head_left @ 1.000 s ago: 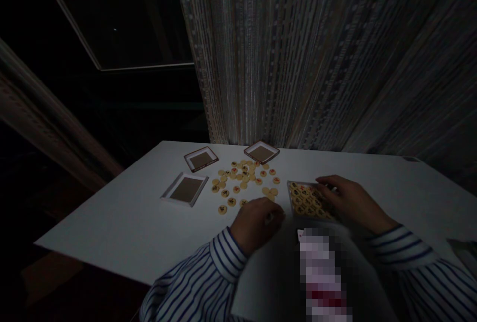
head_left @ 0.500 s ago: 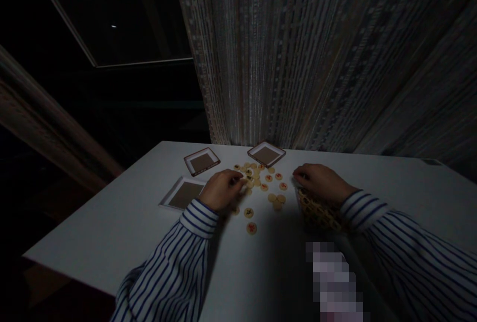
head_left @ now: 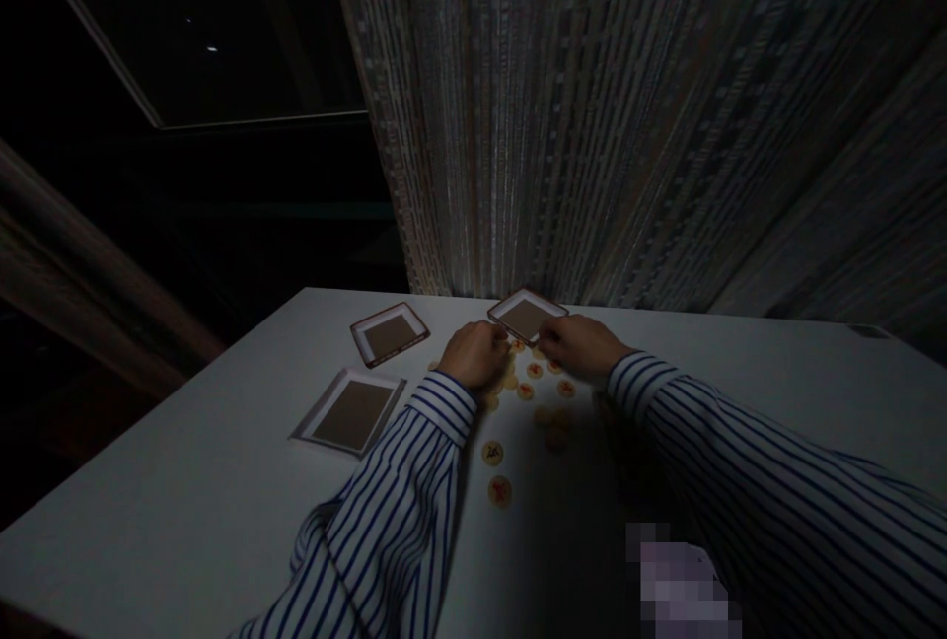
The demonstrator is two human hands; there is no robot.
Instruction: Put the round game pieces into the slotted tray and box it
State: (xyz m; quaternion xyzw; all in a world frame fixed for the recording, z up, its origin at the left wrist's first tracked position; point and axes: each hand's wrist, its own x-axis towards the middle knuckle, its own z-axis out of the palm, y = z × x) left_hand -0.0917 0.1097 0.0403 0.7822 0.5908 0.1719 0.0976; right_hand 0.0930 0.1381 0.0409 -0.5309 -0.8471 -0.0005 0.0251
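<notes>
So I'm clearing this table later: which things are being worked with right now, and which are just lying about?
In use: left hand and right hand, both over the round game pieces, beside the far tray.
Lying about: the middle tray, the near tray, two stray pieces nearer the person, the curtain behind the table.

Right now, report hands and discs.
Left hand and right hand both down on scattered discs, grasp unclear. Small tray just beyond fingertips. Two stray discs nearer the body.

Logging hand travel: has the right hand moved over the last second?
Yes. The right hand went away from the person, up to the far tray by the curtain.
</notes>
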